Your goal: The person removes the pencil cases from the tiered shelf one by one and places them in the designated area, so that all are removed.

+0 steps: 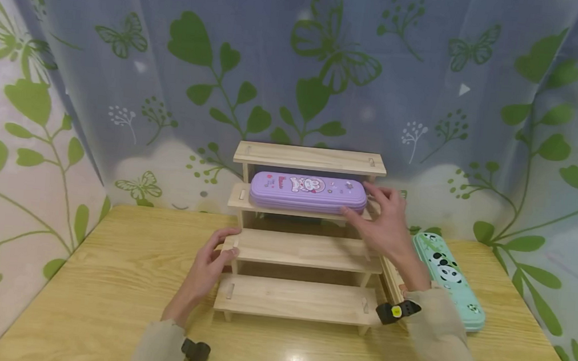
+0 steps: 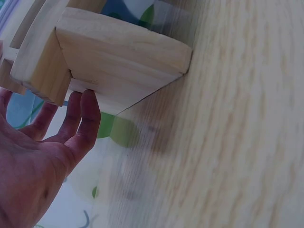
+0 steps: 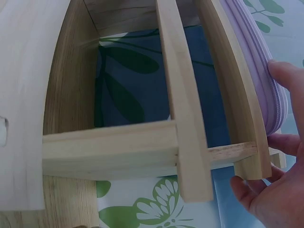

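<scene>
A purple pencil case (image 1: 308, 192) with a cartoon figure on its lid lies lengthwise on the second step from the top of a wooden stepped rack (image 1: 299, 299). My right hand (image 1: 387, 226) holds the case's right end, thumb at the front and fingers at the back corner. In the right wrist view, the thumb touches the zipped side of the case. At the rack's left side, my left hand (image 1: 209, 262) grips the end of the third step from the top. The left wrist view shows its fingertips against the rack's wooden side; the thumb is mostly hidden there.
On the table (image 1: 130, 281), right of the rack, lies a mint green pencil case (image 1: 448, 277) with pandas. Beside it is a beige item (image 1: 393, 278), partly hidden by my right arm. A leaf-patterned curtain (image 1: 213, 99) hangs close behind the rack.
</scene>
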Demonstrator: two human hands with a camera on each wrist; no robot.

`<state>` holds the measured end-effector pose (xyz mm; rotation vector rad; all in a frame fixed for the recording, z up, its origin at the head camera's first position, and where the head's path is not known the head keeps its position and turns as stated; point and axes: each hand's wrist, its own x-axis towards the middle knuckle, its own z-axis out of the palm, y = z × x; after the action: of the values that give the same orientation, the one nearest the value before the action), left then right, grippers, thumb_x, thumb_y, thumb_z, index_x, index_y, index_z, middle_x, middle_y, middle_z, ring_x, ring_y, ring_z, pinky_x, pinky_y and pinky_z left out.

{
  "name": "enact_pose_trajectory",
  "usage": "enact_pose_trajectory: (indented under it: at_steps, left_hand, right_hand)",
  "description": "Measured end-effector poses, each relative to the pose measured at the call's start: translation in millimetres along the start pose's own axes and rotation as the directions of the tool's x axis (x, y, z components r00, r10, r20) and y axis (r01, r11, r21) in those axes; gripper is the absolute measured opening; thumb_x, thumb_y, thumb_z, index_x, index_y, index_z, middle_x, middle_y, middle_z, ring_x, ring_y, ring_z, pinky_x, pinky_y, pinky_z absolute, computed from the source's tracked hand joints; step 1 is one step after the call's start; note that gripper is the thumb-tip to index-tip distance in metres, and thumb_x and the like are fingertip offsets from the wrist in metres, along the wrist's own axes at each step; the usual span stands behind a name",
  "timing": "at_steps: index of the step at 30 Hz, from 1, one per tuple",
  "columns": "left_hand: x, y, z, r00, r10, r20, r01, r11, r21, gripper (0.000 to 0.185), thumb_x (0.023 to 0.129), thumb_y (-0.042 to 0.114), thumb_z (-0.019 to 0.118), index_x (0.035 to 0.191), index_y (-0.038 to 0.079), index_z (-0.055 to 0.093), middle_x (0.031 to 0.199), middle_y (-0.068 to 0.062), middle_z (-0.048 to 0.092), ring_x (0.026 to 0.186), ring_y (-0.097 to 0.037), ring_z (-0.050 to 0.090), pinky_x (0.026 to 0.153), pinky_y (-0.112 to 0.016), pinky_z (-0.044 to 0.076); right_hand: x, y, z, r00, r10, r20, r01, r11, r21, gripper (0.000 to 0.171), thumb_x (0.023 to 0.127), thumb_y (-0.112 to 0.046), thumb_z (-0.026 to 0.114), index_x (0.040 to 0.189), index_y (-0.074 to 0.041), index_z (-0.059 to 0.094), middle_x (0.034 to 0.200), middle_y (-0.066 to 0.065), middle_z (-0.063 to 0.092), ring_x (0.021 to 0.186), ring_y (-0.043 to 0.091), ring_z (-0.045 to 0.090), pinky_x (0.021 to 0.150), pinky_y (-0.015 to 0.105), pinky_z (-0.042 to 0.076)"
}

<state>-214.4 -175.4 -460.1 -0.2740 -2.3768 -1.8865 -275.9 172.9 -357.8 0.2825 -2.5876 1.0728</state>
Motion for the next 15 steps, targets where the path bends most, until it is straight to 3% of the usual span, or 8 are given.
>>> enact_pose_trajectory:
  at_steps: [8,15]
  left_hand:
    - [1.0,1.2,0.1,1.0,0.004,0.007,-0.003,1.0,-0.013,0.037,0.097,0.028,0.052,0.134,0.03,0.047,0.147,0.0,0.032,0.11,-0.03,0.055,0.079,-0.038,0.054]
    - [1.2,0.7,-0.2,1.0,-0.005,0.013,0.005,1.0,-0.028,0.036,0.097,0.027,0.051,0.134,0.029,0.047,0.147,-0.001,0.033,0.108,-0.03,0.055,0.079,-0.039,0.054]
  right_hand:
    - [-3.2,-1.6,2.0,1.0,0.015,-0.002,-0.015,1.0,-0.013,0.083,0.07,-0.062,0.073,0.136,-0.017,0.045,0.137,0.013,0.035,0.127,0.032,0.029,0.099,0.063,0.033]
    - [-11.4,-3.3,2.6,0.998,0.053,0.043,-0.057,0.993,0.107,0.09,0.064,-0.061,0.078,0.131,-0.014,0.041,0.139,0.01,0.044,0.131,0.031,0.04,0.106,0.057,0.032]
